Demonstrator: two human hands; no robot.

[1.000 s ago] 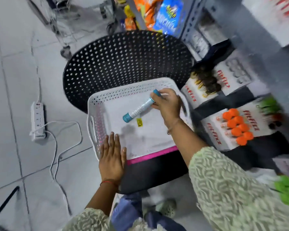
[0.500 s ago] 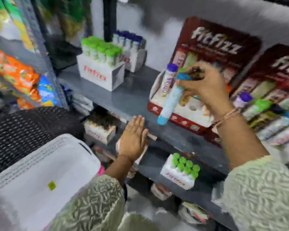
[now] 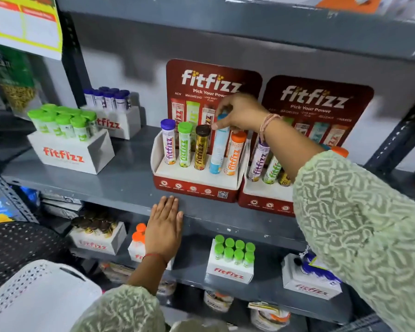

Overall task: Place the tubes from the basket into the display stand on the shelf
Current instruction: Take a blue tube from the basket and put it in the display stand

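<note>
A red display stand [image 3: 194, 188] sits on the grey shelf [image 3: 120, 185]. Upright in its holes are a purple-capped tube [image 3: 168, 141], a green-capped one [image 3: 185, 144], a brown-capped one [image 3: 202, 147] and an orange-capped one [image 3: 235, 153]. Between the brown and orange tubes stands the light blue tube [image 3: 219, 149], its base in a hole. My right hand [image 3: 240, 113] grips its blue cap from above. My left hand [image 3: 164, 226] lies flat, fingers apart, on the shelf's front edge below the stand. The white basket [image 3: 34, 295] shows at bottom left; its inside is hidden.
A second red stand [image 3: 266, 202] with tubes is right of the first. White boxes of green-capped tubes [image 3: 70, 149] and purple-capped tubes [image 3: 115, 116] stand to the left. The lower shelf holds more boxed tubes [image 3: 230, 262]. A black perforated chair [image 3: 17, 245] is under the basket.
My right hand lifted the blue tube from the basket up to the shelf and set it upright into the stand. My left hand moved from the basket rim to the shelf edge.
</note>
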